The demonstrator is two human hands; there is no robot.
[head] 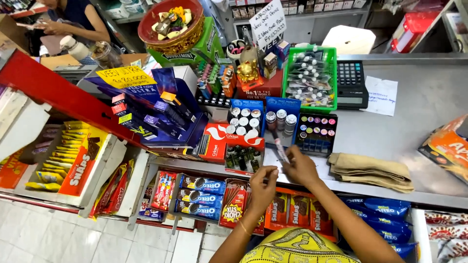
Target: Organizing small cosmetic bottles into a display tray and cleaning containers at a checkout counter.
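head view: right hand (301, 167) fingers pinched on slim tube (280, 146), tip up-left toward counter; left hand (262, 181) loosely curled, empty.

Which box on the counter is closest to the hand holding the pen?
The black box of little coloured pots, just beyond the right hand with the pen. The green basket and the blue boxes sit farther away.

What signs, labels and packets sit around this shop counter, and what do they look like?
Yellow sign: handwritten card, far left, atop blue boxes.
White sign: handwritten card standing at the back centre.
Note: white paper lying right of the calculator.
Biscuit packs: blue, stacked below the counter, left of the left hand.
Pen: slim, held by the right hand.
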